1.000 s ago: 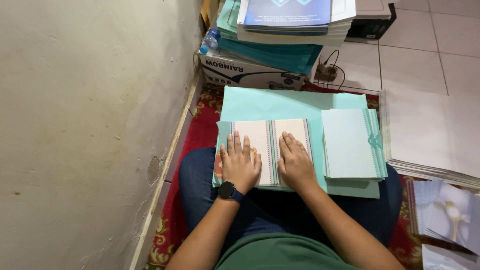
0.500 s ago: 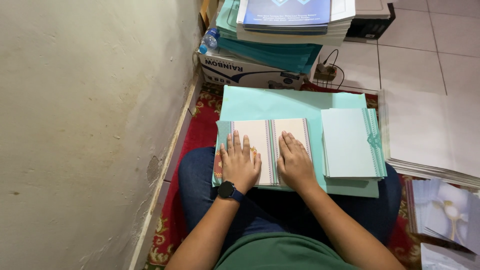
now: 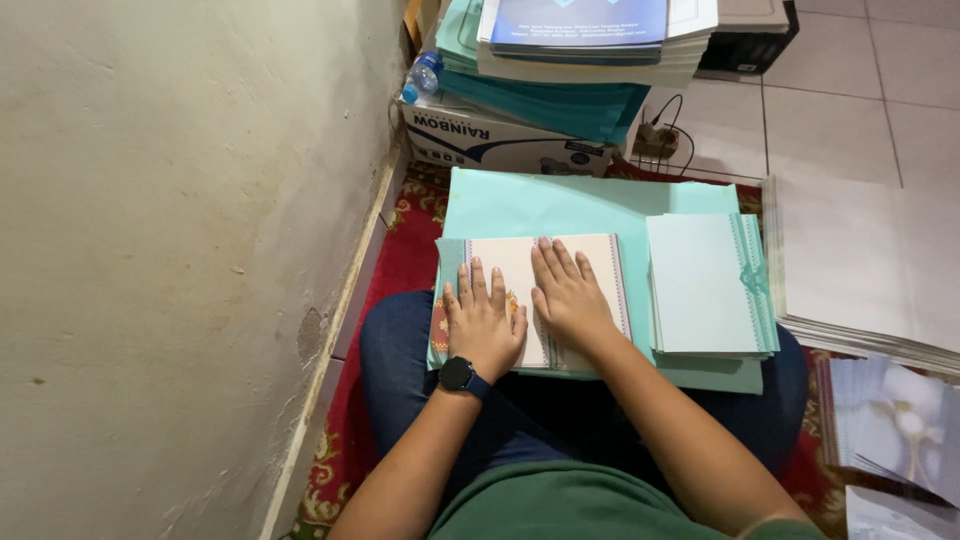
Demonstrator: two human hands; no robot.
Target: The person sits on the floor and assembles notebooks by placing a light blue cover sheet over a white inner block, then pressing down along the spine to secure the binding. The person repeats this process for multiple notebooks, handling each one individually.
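Card: we see the folded cream card (image 3: 520, 262) lying on a mint sheet (image 3: 560, 200) across our lap.
Left hand (image 3: 483, 322): flat, fingers spread, pressing the card's left half, gripping nothing.
Right hand (image 3: 570, 295): flat, pressing beside the centre fold.
Handling: we judge it light, thin, easily creased; best lifted by its edges.
Beside it: a mint card stack (image 3: 705, 285).

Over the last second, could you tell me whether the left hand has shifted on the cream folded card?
No. The left hand lies flat on the cream folded card, at the same spot against the mint paper stack beside it.
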